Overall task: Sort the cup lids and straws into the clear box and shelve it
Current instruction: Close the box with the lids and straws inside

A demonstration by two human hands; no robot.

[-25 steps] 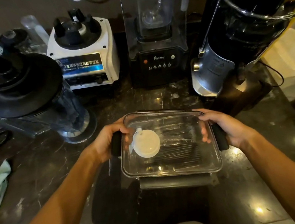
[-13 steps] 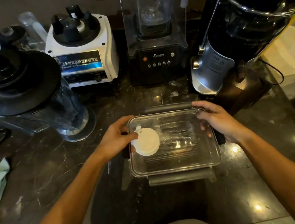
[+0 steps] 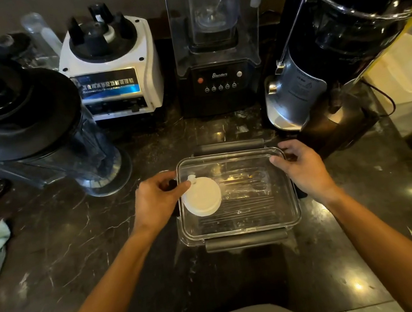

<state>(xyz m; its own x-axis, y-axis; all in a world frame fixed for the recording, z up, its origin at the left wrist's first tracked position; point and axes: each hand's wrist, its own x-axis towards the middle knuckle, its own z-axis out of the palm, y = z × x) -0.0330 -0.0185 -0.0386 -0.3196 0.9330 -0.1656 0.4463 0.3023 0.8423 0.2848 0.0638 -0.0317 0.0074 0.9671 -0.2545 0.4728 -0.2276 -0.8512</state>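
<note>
The clear box (image 3: 236, 194) sits mid-countertop (image 3: 80, 258) with a white cup lid (image 3: 202, 196) inside at its left end. Left hand (image 3: 156, 201) is loosely curled against the left wall; right hand (image 3: 303, 166) rests relaxed on the right rim, neither really gripping.

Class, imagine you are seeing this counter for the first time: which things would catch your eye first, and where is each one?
First, the clear box at the centre of the dark counter, with a white cup lid at its left end. The left hand and right hand touch its two ends. Behind stand a white blender base and a black blender.
</note>
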